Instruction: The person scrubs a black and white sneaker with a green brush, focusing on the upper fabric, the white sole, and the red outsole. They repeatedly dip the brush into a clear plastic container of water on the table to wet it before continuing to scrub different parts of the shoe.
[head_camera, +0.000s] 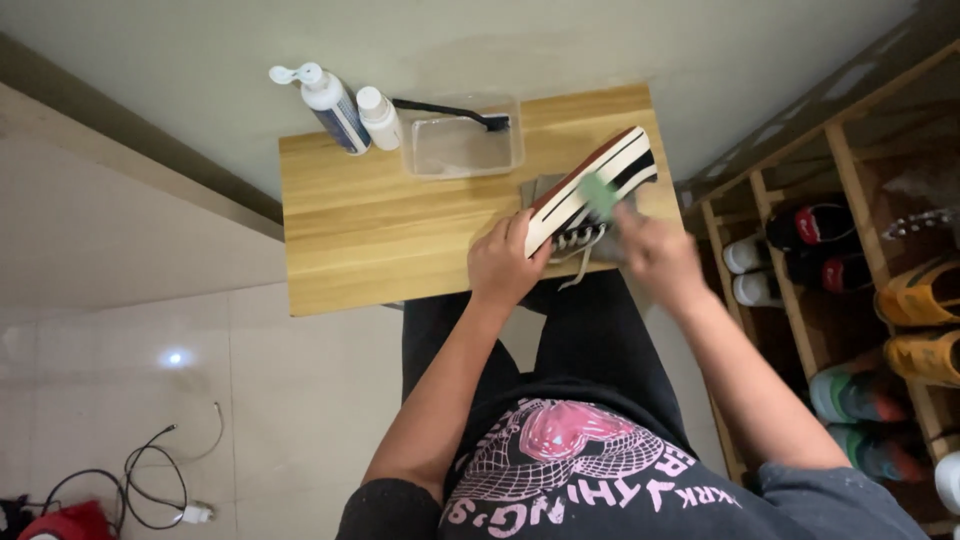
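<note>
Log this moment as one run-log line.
left hand: holds sneaker | right hand: green pad on sole | surface: wooden table

So on the tabletop, two bottles sit far left, tray right beside them with a brush across it, sneaker at the right, shoe rack off right.

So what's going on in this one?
A person sits at a small wooden table. The left hand holds a black-and-white sneaker tilted on its side, while the blurred right hand presses a green sponge against it. Two bottles and a clear tub with a black brush stand behind.
</note>
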